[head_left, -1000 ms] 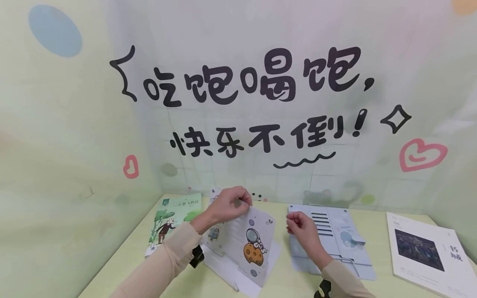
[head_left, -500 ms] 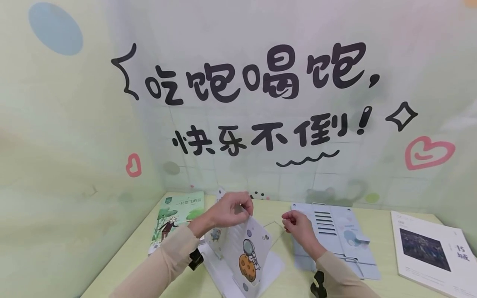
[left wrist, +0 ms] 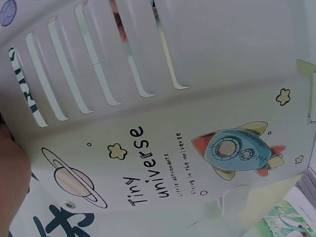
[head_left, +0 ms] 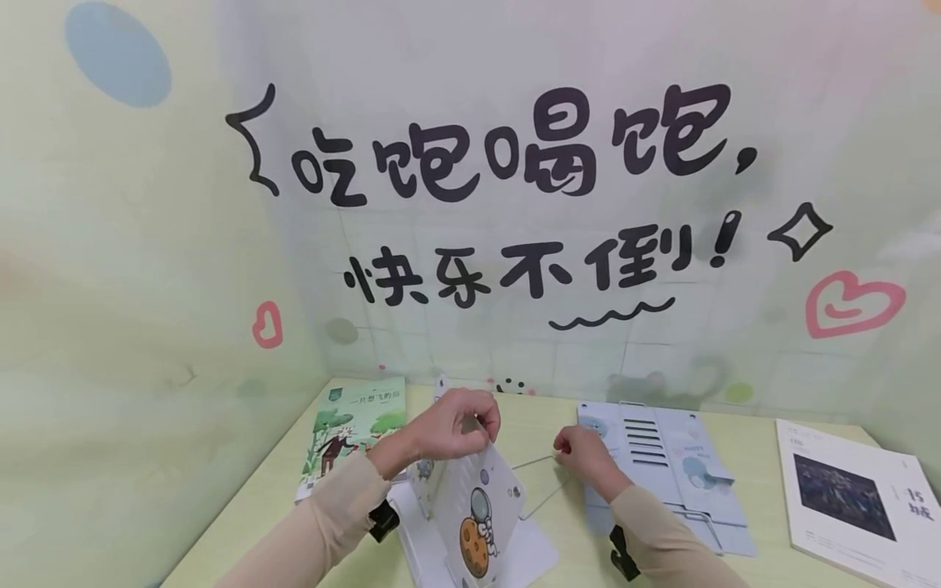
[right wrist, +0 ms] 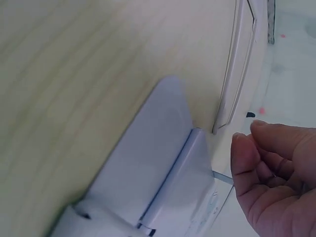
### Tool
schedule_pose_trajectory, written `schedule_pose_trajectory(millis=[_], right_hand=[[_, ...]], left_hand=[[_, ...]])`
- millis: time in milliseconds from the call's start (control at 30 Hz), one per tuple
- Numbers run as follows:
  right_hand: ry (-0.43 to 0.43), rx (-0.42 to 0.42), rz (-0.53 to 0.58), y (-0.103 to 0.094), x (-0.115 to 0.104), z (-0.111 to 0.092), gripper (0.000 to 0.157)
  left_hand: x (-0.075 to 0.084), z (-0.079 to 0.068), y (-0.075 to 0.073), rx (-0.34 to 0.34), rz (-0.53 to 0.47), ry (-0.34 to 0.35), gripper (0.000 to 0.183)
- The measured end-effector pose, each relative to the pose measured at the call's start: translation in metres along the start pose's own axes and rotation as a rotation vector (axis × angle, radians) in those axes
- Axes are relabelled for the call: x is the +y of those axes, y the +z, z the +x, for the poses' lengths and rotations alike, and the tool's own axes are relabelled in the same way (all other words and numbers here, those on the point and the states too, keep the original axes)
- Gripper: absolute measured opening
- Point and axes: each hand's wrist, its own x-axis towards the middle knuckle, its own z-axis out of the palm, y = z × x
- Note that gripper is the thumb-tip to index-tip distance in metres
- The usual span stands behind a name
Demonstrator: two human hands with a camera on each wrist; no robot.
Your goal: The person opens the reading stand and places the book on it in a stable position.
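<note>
A white folding book stand point(head_left: 470, 510) printed with an astronaut stands unfolded at the front middle of the table. My left hand point(head_left: 459, 420) grips its top edge between thumb and fingers. In the left wrist view the same stand shows its slotted panel and a blue rocket point(left wrist: 237, 150). A thin wire support leg point(head_left: 535, 462) sticks out to the right from behind the stand. The fingertips of my right hand point(head_left: 588, 459) pinch the wire's far end. In the right wrist view, that hand point(right wrist: 279, 177) has thumb and fingers together.
A light blue folding book stand point(head_left: 647, 490) lies flat, close beside my right hand. At the far right is a white book point(head_left: 845, 482) with a dark picture. A green illustrated book point(head_left: 353, 425) lies behind my left forearm, and a patterned cloth wall point(head_left: 515, 343) closes off the back.
The wire leg has swung out from the stand to the right, with my right hand at its end. My left hand has lowered slightly, and the stand's front panel has turned more edge-on.
</note>
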Motion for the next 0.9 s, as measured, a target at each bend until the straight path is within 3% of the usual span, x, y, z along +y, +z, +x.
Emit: schedule_pose_trajectory(millis=[333, 600, 900], right_hand=[[-0.045, -0.03, -0.215, 0.009, -0.007, -0.002, 0.013], [-0.041, -0.03, -0.263, 0.013, -0.013, -0.006, 0.013], [-0.119, 0.02, -0.301, 0.012, -0.017, -0.013, 0.015]], left_hand=[[0.003, -0.003, 0.0, 0.021, 0.045, 0.036, 0.013], [0.004, -0.005, 0.0, 0.033, 0.046, 0.045, 0.012], [0.004, -0.007, 0.0, 0.039, 0.044, 0.028, 0.011]])
